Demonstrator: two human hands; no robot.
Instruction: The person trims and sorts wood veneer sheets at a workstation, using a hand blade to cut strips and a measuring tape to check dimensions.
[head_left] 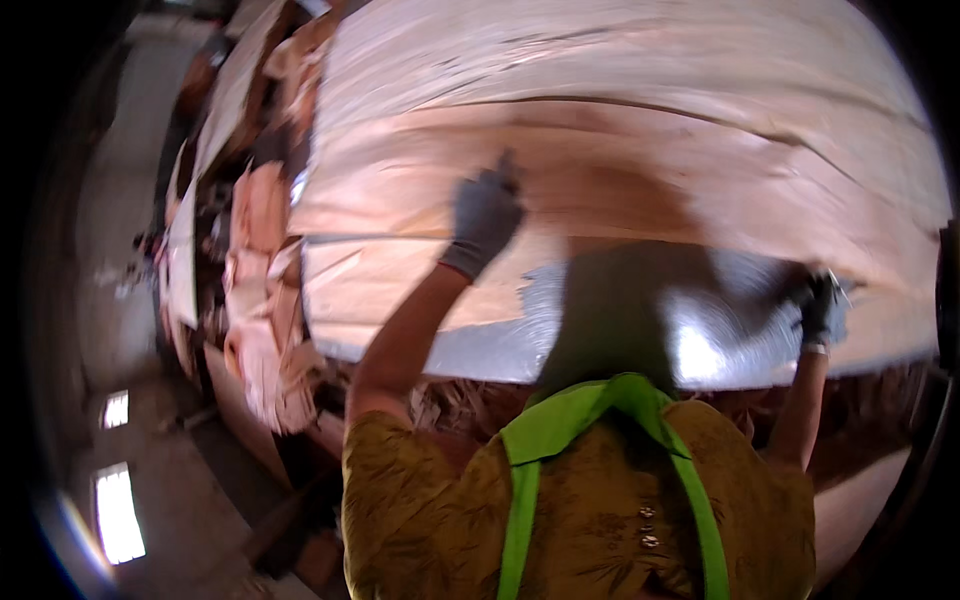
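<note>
A wide peach-coloured sheet of thin wood veneer (600,170), wrinkled along its upper edge, lies in front of me over paler sheets. My left hand (487,218), in a grey knitted glove, is above its left part with fingers reaching away from me, blurred at the tips; nothing shows in it. At the right, my right hand (820,312) wears a dark and grey glove and is closed near the veneer's near edge. Something thin and bright shows at its fingertips, too blurred to name. Between my hands a shiny grey surface (500,347) is exposed beside a ragged-edged veneer piece (400,290).
Crumpled veneer scraps (262,300) are heaped left of the work surface, with more scraps (470,405) below its near edge. Boards (240,410) lean at the lower left, beside a grey floor (140,230). My shadow falls across the sheets.
</note>
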